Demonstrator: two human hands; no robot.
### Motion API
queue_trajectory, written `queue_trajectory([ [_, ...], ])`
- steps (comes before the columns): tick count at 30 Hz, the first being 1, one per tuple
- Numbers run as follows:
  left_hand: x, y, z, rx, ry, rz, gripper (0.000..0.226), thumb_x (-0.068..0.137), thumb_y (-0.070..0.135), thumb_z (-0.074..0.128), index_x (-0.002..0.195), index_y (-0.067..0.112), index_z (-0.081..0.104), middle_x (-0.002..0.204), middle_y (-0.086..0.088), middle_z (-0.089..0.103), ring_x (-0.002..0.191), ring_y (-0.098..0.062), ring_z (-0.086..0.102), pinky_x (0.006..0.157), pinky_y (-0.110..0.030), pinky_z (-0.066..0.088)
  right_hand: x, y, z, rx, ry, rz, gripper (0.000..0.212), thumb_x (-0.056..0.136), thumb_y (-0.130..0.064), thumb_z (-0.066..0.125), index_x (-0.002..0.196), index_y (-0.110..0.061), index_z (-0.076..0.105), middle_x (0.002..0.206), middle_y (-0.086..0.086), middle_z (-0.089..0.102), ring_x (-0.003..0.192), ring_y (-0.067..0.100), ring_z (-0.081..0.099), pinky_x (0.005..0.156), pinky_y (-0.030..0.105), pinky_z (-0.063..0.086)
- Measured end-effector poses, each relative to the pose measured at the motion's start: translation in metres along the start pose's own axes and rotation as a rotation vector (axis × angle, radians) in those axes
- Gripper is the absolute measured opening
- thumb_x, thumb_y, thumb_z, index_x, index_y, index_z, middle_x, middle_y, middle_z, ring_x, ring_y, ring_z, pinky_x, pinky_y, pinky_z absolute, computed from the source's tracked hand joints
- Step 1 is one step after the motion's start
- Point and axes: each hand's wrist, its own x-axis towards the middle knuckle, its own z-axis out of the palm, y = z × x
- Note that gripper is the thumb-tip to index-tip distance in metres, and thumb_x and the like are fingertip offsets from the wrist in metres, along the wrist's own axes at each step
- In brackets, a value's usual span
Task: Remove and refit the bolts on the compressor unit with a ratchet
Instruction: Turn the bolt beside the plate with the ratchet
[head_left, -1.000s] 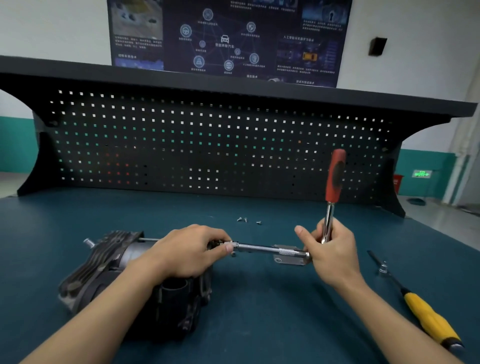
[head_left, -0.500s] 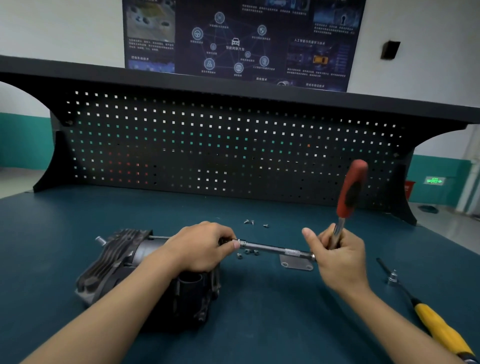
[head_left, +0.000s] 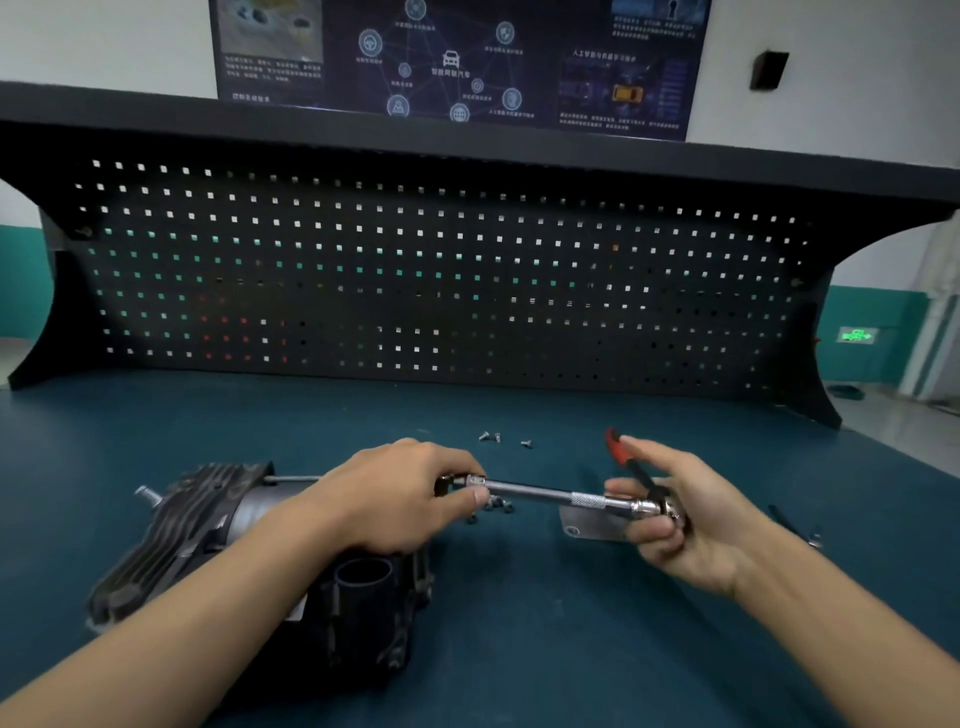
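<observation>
The dark ribbed compressor unit (head_left: 182, 525) lies on its side at the left of the bench. My left hand (head_left: 395, 499) rests over its right end and pinches the socket end of a long chrome extension bar (head_left: 540, 492), which runs level to the right. My right hand (head_left: 675, 514) holds the ratchet head (head_left: 662, 508) at the bar's far end. The ratchet's red handle (head_left: 615, 451) points away from me, toward the pegboard, mostly hidden behind my fingers. Loose bolts (head_left: 498, 505) lie on the mat under the bar.
Three small screws (head_left: 497, 438) lie further back on the blue mat (head_left: 519, 623). A flat metal bracket (head_left: 587, 525) sits under the ratchet head. A thin tool shaft (head_left: 792, 526) lies at the right. A black pegboard (head_left: 441, 270) closes off the back of the bench.
The ratchet handle has swung from upright down and away toward the pegboard. My right hand has turned with it. My left hand has stayed on the socket end. The camera has moved closer.
</observation>
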Motion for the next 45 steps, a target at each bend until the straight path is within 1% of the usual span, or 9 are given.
queue_trajectory([
  [7,-0.007,0.006,0.003,0.018,0.024,0.023,0.031,0.081,0.070,0.054,0.104,0.049,0.054,0.077,0.025,0.063,0.076,0.005,0.054,0.068,-0.023,0.043,-0.017,0.001,-0.006,0.057,0.002,-0.106,0.056,0.069,-0.043,0.075,0.107,-0.004,0.062,0.068,0.005,0.068,0.036,0.006,0.035,0.028,0.015,0.024],
  [13,-0.012,0.017,-0.001,0.005,0.010,0.023,0.034,0.083,0.068,0.055,0.106,0.044,0.056,0.081,0.021,0.064,0.080,0.001,0.056,0.075,-0.027,0.049,-0.019,0.006,-0.010,-0.066,0.073,-0.209,0.041,0.092,-0.043,0.064,0.101,-0.004,0.059,0.061,0.001,0.053,0.035,0.007,0.028,0.032,0.016,0.016],
  [19,-0.016,0.020,0.001,0.074,0.010,-0.018,0.041,0.085,0.070,0.053,0.112,0.039,0.056,0.091,0.018,0.066,0.093,-0.006,0.056,0.086,-0.033,0.050,-0.012,0.015,-0.016,-0.213,0.088,-0.396,0.063,0.062,-0.055,0.077,0.091,-0.001,0.062,0.069,0.010,0.048,0.037,0.011,0.025,0.034,0.018,0.019],
  [22,-0.018,0.020,-0.001,0.084,0.010,-0.032,0.044,0.086,0.071,0.051,0.114,0.038,0.055,0.092,0.017,0.065,0.095,-0.008,0.057,0.087,-0.033,0.050,-0.009,0.018,-0.017,-0.233,0.092,-0.512,0.051,0.062,-0.054,0.078,0.072,-0.006,0.063,0.068,0.013,0.048,0.039,0.013,0.027,0.035,0.017,0.022],
  [24,-0.019,0.022,-0.001,0.079,0.002,-0.038,0.045,0.087,0.070,0.050,0.115,0.036,0.054,0.093,0.015,0.065,0.096,-0.010,0.057,0.087,-0.033,0.050,-0.009,0.017,-0.016,-0.258,0.090,-0.610,0.044,0.064,-0.051,0.078,0.063,-0.009,0.062,0.063,0.011,0.050,0.040,0.012,0.030,0.035,0.017,0.024],
  [29,-0.017,0.022,-0.005,0.083,0.005,-0.015,0.037,0.091,0.068,0.048,0.108,0.036,0.056,0.091,0.015,0.065,0.091,-0.010,0.056,0.081,-0.033,0.048,-0.010,0.017,-0.015,-0.364,0.125,-0.774,0.040,0.062,-0.051,0.078,0.071,-0.015,0.064,0.059,0.005,0.054,0.048,0.013,0.040,0.038,0.021,0.033],
  [35,-0.016,0.018,-0.003,0.059,0.021,0.023,0.040,0.095,0.066,0.040,0.097,0.030,0.057,0.080,0.012,0.062,0.079,-0.008,0.055,0.072,-0.032,0.046,-0.010,0.021,-0.018,-0.457,0.232,-0.989,0.043,0.066,-0.051,0.080,0.068,-0.016,0.054,0.052,-0.007,0.043,0.049,0.011,0.037,0.045,0.022,0.037],
  [39,-0.016,0.017,-0.003,0.030,0.000,0.013,0.044,0.096,0.065,0.033,0.097,0.030,0.059,0.080,0.010,0.063,0.078,-0.007,0.056,0.073,-0.031,0.047,-0.007,0.026,-0.018,-0.427,0.272,-0.997,0.039,0.072,-0.039,0.084,0.063,-0.016,0.053,0.052,-0.008,0.044,0.048,0.009,0.036,0.047,0.017,0.037],
  [45,-0.013,0.016,0.000,0.023,0.002,-0.002,0.037,0.098,0.063,0.035,0.097,0.035,0.059,0.080,0.011,0.064,0.077,-0.007,0.057,0.073,-0.032,0.048,0.001,0.033,-0.025,-0.454,0.279,-0.950,0.046,0.064,-0.055,0.080,0.063,-0.016,0.055,0.054,0.001,0.046,0.051,0.015,0.040,0.051,0.029,0.039],
])
